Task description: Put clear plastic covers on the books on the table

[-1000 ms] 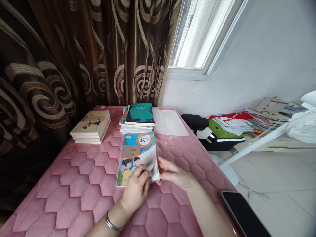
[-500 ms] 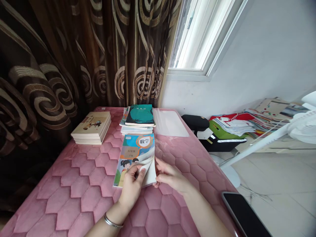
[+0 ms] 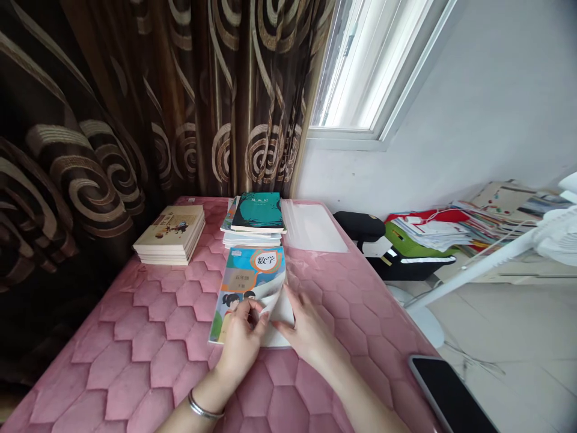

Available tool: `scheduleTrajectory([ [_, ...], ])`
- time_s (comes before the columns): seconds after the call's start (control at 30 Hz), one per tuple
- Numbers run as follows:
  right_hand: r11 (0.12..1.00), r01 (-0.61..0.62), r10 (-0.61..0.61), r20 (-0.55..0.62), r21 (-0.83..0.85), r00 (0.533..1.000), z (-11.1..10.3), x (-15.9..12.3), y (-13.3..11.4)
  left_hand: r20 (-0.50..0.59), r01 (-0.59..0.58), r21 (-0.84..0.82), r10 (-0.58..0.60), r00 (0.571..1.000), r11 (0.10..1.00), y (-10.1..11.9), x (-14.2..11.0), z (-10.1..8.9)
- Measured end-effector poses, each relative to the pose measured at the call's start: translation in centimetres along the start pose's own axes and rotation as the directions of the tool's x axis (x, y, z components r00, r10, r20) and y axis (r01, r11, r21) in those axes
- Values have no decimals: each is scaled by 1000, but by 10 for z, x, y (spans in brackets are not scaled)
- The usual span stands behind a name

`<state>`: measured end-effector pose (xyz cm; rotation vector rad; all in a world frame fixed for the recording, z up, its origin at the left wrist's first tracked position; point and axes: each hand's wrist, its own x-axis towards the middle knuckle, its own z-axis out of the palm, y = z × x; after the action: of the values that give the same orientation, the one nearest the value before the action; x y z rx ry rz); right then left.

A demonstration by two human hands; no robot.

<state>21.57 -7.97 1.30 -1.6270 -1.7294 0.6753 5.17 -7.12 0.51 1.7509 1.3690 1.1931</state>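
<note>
A colourful schoolbook (image 3: 247, 275) with a blue and orange cover lies on the pink quilted table (image 3: 148, 337) in front of me. My left hand (image 3: 241, 340), with a bracelet on its wrist, pinches the lifted lower right corner of the cover. My right hand (image 3: 303, 328) rests on the white page beneath that corner, fingers stretched out and pressing it flat. The cover's corner curls up between the two hands.
Behind the schoolbook stands a stack topped by a dark teal book (image 3: 258, 211). A pile of cream books (image 3: 170, 233) sits at the left. Clear plastic sheets (image 3: 313, 227) lie at the right. A black phone (image 3: 451, 394) lies near the front right edge. Brown curtains hang behind.
The right hand has slid left onto the page under the lifted cover corner. The left hand keeps its pinch on the corner and has lifted it slightly further.
</note>
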Motion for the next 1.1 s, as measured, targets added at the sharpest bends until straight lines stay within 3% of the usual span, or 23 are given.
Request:
scheduleTrajectory([
  [0.07, 980, 92, -113, -111, -177, 987, 0, -1, -1, 1, -44, 43, 44, 999, 998, 1, -1, 2],
  [0.13, 947, 194, -226, -102, -256, 969, -4, -2, -5, 4, -95, 66, 95, 995, 993, 1, -3, 5],
  [0.23, 882, 366, -361, 72, -296, 930, -10, -2, -9, 54, -174, 75, 171, 984, 982, 0, -7, 9],
  [0.33, 817, 450, -397, 215, -361, 892, -13, -1, -10, 115, -237, 78, 227, 967, 968, -1, -10, 12],
  [0.57, 848, 462, -412, 226, -260, 883, -20, 2, -4, 249, -322, 140, 281, 927, 937, -8, -12, 14],
  [0.93, 862, 448, -347, 368, -239, 863, -38, -3, -10, 274, -392, 266, 321, 907, 881, -13, -11, 15],
  [1.1, 906, 371, -286, 354, -204, 890, -48, -5, -13, 254, -405, 269, 341, 905, 874, -13, -11, 16],
])
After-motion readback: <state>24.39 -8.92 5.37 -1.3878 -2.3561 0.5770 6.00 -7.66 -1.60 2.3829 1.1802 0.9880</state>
